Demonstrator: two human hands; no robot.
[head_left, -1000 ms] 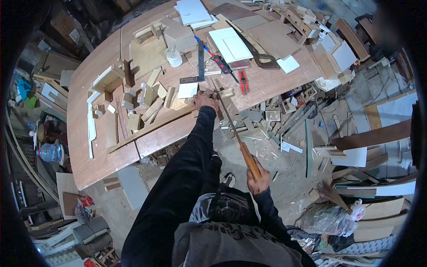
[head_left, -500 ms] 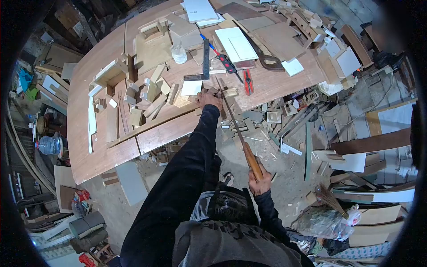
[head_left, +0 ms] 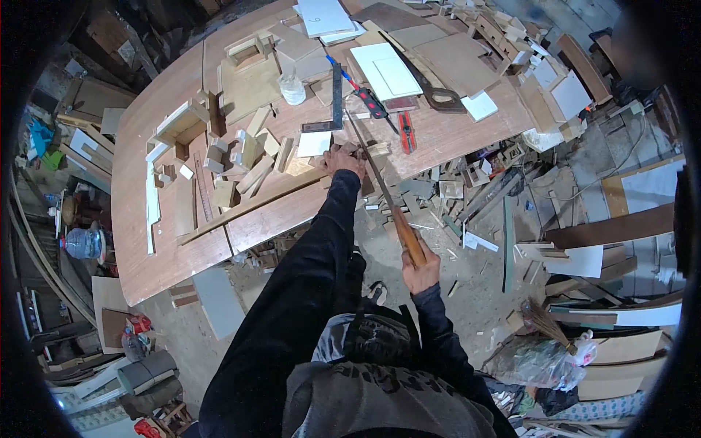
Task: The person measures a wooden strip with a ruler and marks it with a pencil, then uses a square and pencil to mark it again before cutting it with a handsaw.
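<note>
My right hand [head_left: 420, 273] is closed round the wooden handle of a handsaw [head_left: 377, 172]. The saw's long thin blade points away from me, across the table's near edge, and is seen almost edge-on. Just left of the blade, my left hand [head_left: 343, 160] presses down with bent fingers on a small wood piece [head_left: 359, 152] at the table edge. Most of that piece is hidden under the fingers. A white square tile-like piece [head_left: 315, 144] and a black try square [head_left: 337, 102] lie right beyond my left hand.
On the wooden table [head_left: 150, 109] lie wood blocks, a long batten [head_left: 252, 206], a red-and-black tool [head_left: 407, 133], a second saw [head_left: 442, 99], white panels [head_left: 387, 71] and a clear plastic jar [head_left: 292, 90]. Offcuts litter the floor. A broom [head_left: 546, 325] lies at the right.
My right hand has moved forward and slightly left, carrying the saw further over the table. My left hand has stayed in place on the wood piece.
</note>
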